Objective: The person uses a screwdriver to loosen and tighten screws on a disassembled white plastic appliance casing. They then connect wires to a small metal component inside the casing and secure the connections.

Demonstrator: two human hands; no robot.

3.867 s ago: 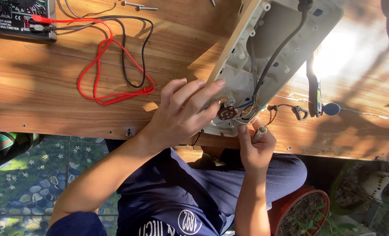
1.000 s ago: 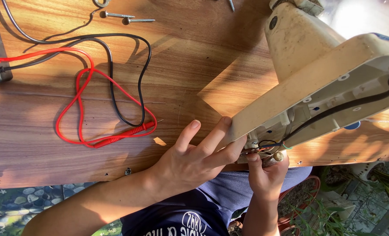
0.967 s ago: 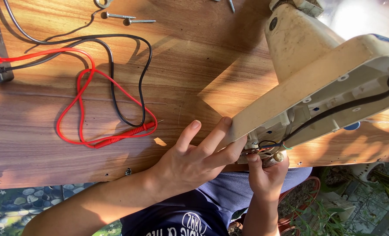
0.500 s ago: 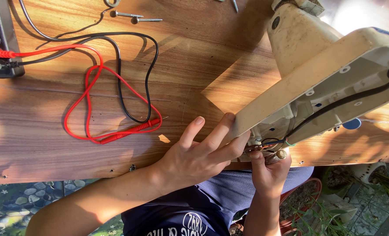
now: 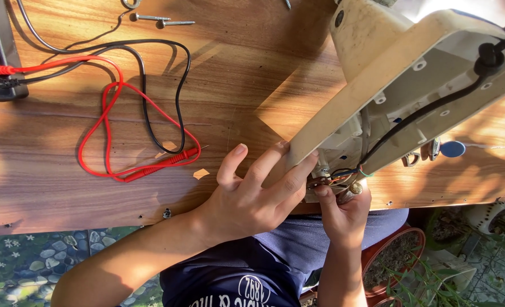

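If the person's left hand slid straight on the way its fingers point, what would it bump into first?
The left hand already has its fingers against the edge of the tilted cream appliance base. Pushed on up and to the right, it would press into that base at once. Depth is hard to judge.
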